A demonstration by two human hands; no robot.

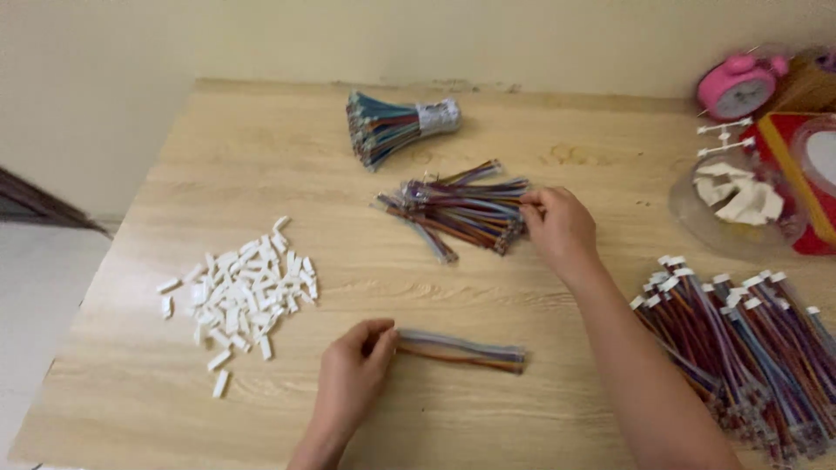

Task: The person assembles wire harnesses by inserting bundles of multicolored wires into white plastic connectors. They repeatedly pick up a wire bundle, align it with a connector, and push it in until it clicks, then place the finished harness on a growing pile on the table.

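At the table's far right edge sits a red box [788, 187] with yellow trim along its side and a round clear window on top, partly cut off by the picture's border. Just beside it, toward the middle, stands a clear plastic container [736, 209] holding white pieces. No labels, signs or screens show.

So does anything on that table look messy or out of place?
Nothing looks damaged. The white connector housings lie in a loose scattered heap, a few strays apart at its edges. The wire bundle under the right hand is splayed unevenly, while the left hand pinches a neat one.
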